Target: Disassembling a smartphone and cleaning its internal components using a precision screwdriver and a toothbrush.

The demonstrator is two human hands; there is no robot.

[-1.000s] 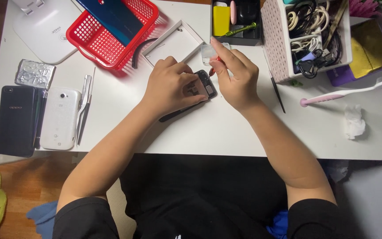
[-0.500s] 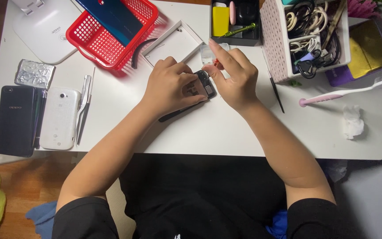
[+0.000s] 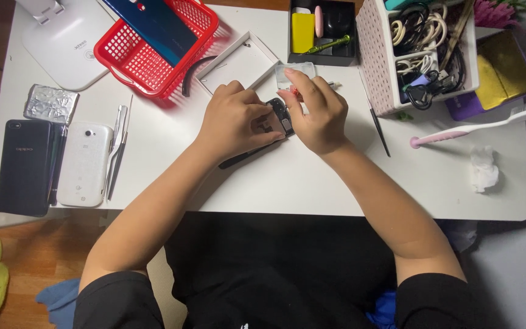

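Surface: white tabletop (image 3: 312, 189) is carrying 2 phones at its left edge.
Left hand (image 3: 235, 122): fingers are curling down, pinning the opened dark phone (image 3: 278, 116) near the middle.
Right hand (image 3: 315, 109): fingertips are pinching a small red-tipped tool.
Progress: back looks off, insides exposed; reassembly seems pending.

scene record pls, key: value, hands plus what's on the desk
surface: white table
left hand: pressing on opened phone
right hand: on the phone's other end, fingertips at a small clear piece
left of hands: black phone, white phone, tweezers, foil pack
behind hands: red basket, white tray, black organiser
right of hands: pink bin of cables, pink toothbrush, tissue
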